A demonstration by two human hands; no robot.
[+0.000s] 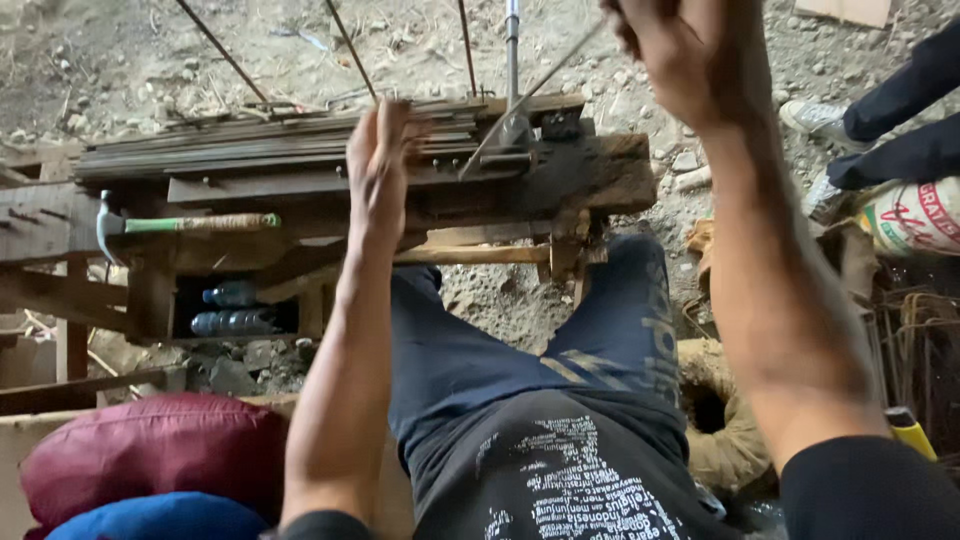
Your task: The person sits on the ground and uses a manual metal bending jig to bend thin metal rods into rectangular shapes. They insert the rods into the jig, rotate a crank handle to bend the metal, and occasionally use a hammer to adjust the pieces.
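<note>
Rubble-strewn ground behind a rough wooden table: left hand, fingers flat and open, steadies stacked steel rods; right hand, fingers closed, grips the bender's lever, one rod mid-bend, many unbent.

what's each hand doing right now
left hand: open, flat on the steel rods.
right hand: closed around a thin rod.

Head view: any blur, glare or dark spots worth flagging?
Head view: the right hand at the top edge looks motion-blurred, and the left hand on the rods is soft too; no harsh glare on the sunlit ground; the space under the bench, around the bottles, sits in deep shadow.
</note>
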